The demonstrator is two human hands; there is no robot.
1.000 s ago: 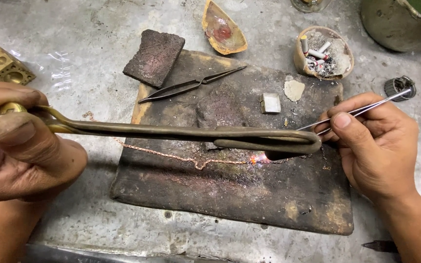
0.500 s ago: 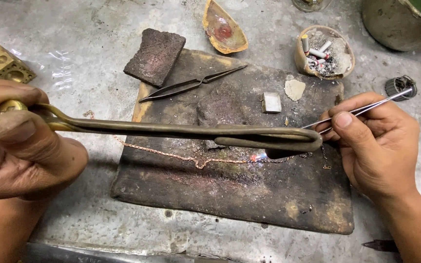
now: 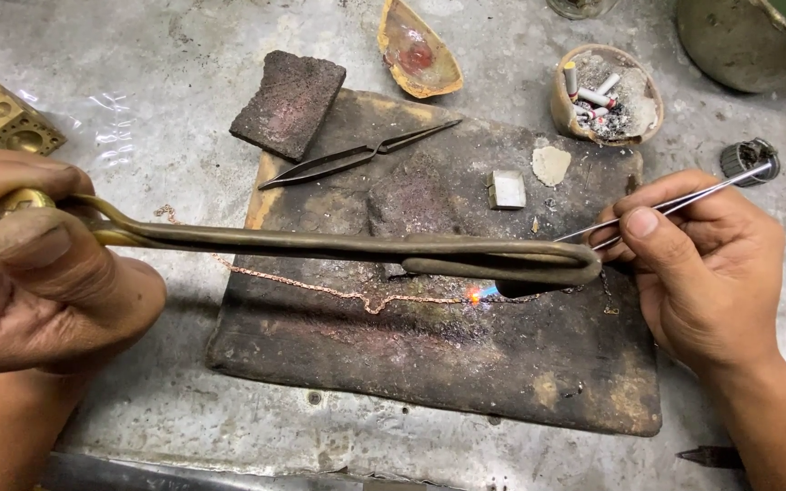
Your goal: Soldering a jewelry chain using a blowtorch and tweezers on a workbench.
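Mid-slab, left hand (image 3: 47, 273) grip round blowpipe (image 3: 338, 245), right hand (image 3: 693, 273) grip pinching tweezers (image 3: 684, 202).

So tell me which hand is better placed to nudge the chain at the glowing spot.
Right. The right hand holds fine tweezers whose tips reach toward the glow on the chain; the left hand grips the blowpipe.

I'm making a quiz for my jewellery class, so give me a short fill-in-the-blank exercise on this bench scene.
1. The left hand holds a curved brass ____.
2. The right hand pinches silver ____.
3. The small flame touches a thin ____ lying on the dark block.
4. The spare black tweezers lie on the block, held by ____ hand.

Missing words: blowpipe; tweezers; chain; neither
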